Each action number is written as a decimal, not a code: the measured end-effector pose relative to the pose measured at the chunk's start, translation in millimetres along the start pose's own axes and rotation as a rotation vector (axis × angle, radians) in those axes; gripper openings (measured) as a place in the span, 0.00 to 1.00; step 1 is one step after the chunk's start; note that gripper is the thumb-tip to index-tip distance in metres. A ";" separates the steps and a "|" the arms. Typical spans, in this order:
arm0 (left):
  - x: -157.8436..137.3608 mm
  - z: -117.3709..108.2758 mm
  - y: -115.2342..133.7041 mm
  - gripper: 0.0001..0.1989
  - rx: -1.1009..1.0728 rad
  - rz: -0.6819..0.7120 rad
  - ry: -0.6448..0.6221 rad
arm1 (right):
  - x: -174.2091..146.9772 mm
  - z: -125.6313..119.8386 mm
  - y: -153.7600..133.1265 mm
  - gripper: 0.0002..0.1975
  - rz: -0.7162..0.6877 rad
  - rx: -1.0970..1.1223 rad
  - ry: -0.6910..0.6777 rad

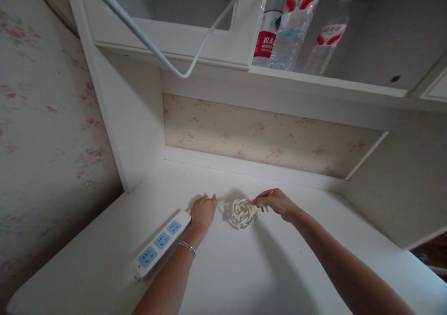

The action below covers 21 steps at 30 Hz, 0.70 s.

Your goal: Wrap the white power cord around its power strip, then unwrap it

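A white power strip (162,243) with blue socket panels lies slanted on the white desktop. Just beyond its upper end is my left hand (203,213), closed on the cord where it leaves the strip; its grip is partly hidden. To the right, the strip's white cord (241,215) is gathered in a loose, tangled coil. My right hand (275,201) pinches the cord at the coil's right side, close to the plug (264,208), whose prongs show below the fingers.
A shelf above holds several plastic bottles (288,35) with red and white labels. In front of the upper cabinet hangs a pale bent cable (181,75). A white side panel (122,114) stands at the left and floral wallpaper (258,131) covers the back.
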<state>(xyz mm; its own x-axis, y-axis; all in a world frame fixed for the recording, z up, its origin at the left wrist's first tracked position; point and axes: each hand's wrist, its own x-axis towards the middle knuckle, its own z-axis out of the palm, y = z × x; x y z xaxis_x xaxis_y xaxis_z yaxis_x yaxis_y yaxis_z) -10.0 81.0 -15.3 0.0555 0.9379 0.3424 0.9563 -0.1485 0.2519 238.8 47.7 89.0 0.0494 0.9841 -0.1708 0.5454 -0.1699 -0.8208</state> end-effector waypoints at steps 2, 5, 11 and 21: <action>4.0 2.7 1.2 0.28 0.014 -0.003 -0.010 | 4.4 3.1 2.4 0.12 0.040 0.093 -0.030; 14.0 7.2 -3.6 0.29 0.039 -0.015 -0.027 | 12.4 18.5 3.8 0.12 0.061 0.286 -0.060; 43.3 13.8 -33.7 0.30 0.108 -0.062 -0.072 | 23.4 55.9 5.0 0.16 0.048 0.484 -0.086; 113.3 14.5 -87.8 0.29 0.162 -0.171 -0.121 | -5.7 119.9 45.8 0.12 0.028 0.650 0.085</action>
<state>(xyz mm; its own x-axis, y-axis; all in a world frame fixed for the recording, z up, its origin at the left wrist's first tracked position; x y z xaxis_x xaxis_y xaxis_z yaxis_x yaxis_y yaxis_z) -83.5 204.8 -11.8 -0.0864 0.9773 0.1937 0.9876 0.0585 0.1454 163.2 28.0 -13.0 0.1369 0.9751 -0.1746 -0.0725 -0.1660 -0.9835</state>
